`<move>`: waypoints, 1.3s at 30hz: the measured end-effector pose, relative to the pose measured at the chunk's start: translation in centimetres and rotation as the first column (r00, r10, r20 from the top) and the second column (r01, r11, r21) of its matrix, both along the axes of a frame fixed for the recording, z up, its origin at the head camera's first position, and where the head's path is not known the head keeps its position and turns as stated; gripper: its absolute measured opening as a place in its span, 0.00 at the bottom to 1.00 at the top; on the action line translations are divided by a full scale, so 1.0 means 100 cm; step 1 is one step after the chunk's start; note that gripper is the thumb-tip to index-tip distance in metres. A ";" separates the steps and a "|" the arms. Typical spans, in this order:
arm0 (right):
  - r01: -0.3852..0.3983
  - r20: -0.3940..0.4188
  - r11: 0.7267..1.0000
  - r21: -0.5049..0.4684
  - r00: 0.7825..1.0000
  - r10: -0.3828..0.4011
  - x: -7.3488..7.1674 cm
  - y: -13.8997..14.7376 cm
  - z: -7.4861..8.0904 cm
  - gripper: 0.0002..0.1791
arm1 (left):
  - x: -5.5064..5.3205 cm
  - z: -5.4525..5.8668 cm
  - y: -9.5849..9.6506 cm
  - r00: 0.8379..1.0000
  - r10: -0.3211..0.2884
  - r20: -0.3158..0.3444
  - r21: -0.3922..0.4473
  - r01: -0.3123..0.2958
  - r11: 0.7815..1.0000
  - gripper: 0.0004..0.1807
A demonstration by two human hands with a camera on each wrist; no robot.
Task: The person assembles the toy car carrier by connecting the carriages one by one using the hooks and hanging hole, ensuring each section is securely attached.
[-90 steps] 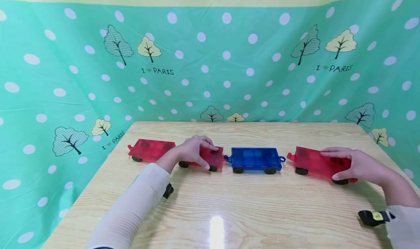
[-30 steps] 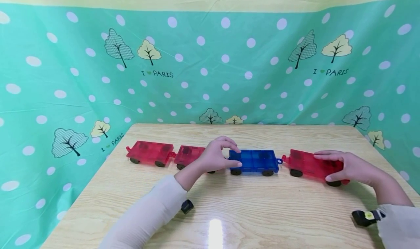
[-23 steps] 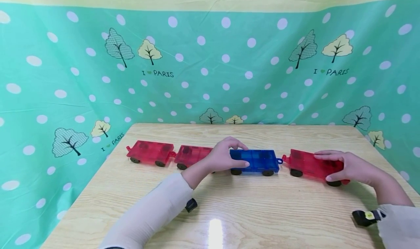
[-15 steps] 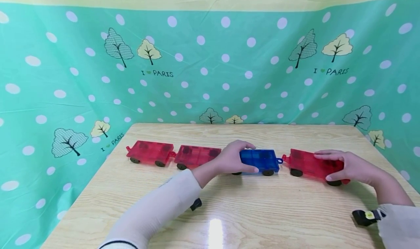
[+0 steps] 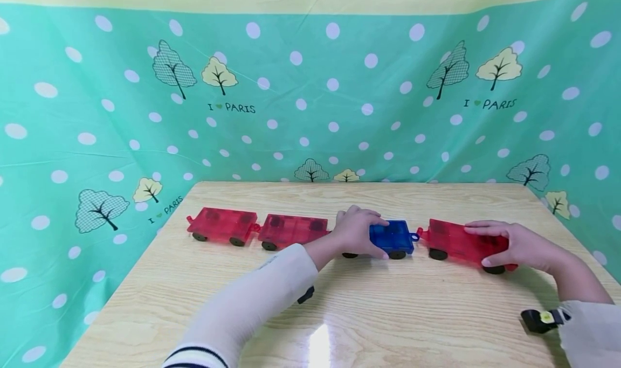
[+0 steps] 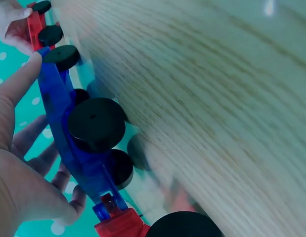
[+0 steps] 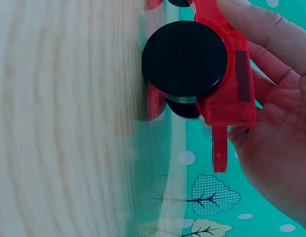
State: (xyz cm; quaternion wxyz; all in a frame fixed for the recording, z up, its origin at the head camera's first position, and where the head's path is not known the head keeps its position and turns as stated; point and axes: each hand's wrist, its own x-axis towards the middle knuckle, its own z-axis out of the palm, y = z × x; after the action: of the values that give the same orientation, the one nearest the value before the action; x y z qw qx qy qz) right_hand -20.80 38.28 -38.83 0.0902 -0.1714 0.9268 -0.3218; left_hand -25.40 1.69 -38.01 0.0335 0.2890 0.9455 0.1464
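Observation:
My left hand (image 5: 356,230) reaches over a blue toy train car (image 5: 399,236), thumb on its near side and fingers across the far side. Seen from the left wrist, one end of the blue car (image 6: 56,106) is linked to a red coupling (image 6: 122,224). Farther right, my right hand (image 5: 526,247) grips the rear of a red toy train car (image 5: 446,237) between thumb and fingers. The blue car's ring and this red car's hook overlap in the head view. A free red hook (image 7: 220,148) sticks out at the red car's outer end.
Two more red train cars, one in the middle (image 5: 291,229) and one at far left (image 5: 222,222), continue the row. All stand on a wooden table (image 5: 388,314). A green dotted curtain (image 5: 310,98) hangs behind it. Black wrist devices (image 5: 538,320) sit at the sleeves.
My left hand has moved from the middle red car rightward onto the blue one. Earlier, a gap between the blue car and the right red car closed. The right hand keeps its grip.

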 end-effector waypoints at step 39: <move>-0.068 -0.055 0.994 0.079 0.996 0.073 -0.005 -0.007 0.007 0.38 | -0.031 0.020 0.001 0.996 -0.078 0.044 -0.039 0.080 0.996 0.41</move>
State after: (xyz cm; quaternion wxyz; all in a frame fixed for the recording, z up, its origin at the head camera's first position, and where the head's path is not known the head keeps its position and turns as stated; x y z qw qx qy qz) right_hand -21.33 37.56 -38.15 0.0814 -0.2097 0.9341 -0.2772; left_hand -28.49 1.83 -36.01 0.0651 0.3221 0.9352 0.1318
